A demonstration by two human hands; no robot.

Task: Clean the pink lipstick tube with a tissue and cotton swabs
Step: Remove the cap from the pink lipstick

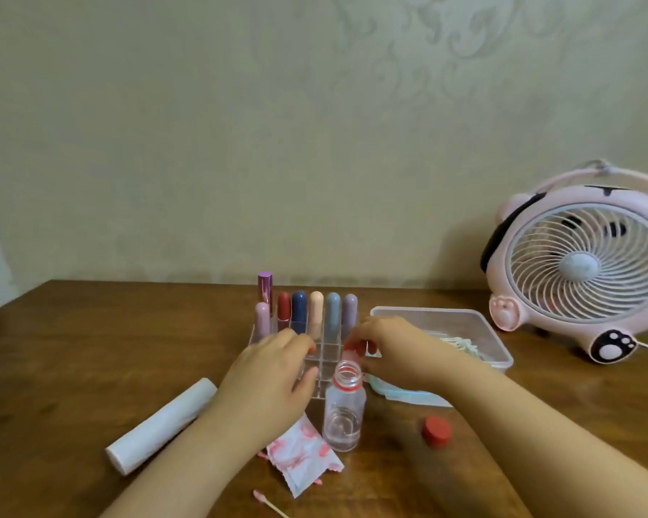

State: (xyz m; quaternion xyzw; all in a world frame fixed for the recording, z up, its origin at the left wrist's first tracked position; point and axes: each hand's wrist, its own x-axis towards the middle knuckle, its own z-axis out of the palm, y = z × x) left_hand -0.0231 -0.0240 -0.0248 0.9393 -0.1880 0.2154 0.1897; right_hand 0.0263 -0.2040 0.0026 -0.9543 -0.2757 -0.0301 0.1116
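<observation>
Tissue (303,455) lies stained, swab (268,502) used; something pinkish, blurred, is pinched by right hand (386,345), left hand (274,368) relaxed on organizer (320,368)

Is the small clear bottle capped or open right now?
Open. The clear bottle stands upright with its threaded neck bare, and its red cap lies apart on the table to the right.

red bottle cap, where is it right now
In the head view the red bottle cap lies on the wooden table, right of the open clear bottle and in front of the clear plastic container.
</observation>
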